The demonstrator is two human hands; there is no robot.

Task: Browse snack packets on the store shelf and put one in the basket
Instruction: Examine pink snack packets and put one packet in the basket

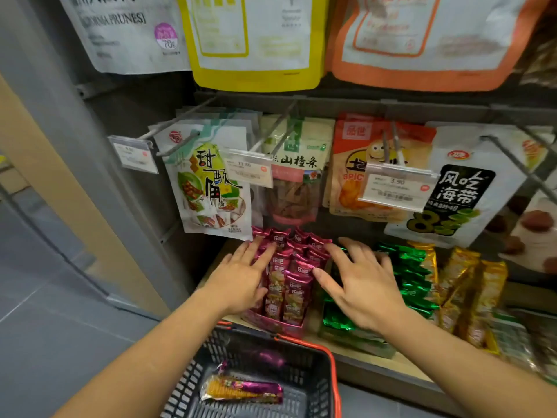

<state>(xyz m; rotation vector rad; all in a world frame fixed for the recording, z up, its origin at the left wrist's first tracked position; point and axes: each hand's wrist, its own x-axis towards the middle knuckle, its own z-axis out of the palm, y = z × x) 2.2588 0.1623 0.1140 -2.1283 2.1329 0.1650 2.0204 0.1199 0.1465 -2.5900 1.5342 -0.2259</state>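
Note:
A display box of small red snack packets (291,276) stands on the low wooden shelf (391,362). My left hand (241,277) lies flat with straight fingers against the left side of the red packets. My right hand (360,282) is spread over the right side of them and the green packets (413,276) beside them. Neither hand holds a packet. Below, a dark basket (313,387) with an orange rim holds one yellow and purple snack packet (241,389).
Gold packets (470,294) stand right of the green ones. Above the shelf, bags hang on metal hooks: a white and green bag (208,182), a hawthorn strip bag (294,182), an orange bag (352,176), a seaweed bag (446,200). Price tags (396,187) jut forward. Grey floor lies left.

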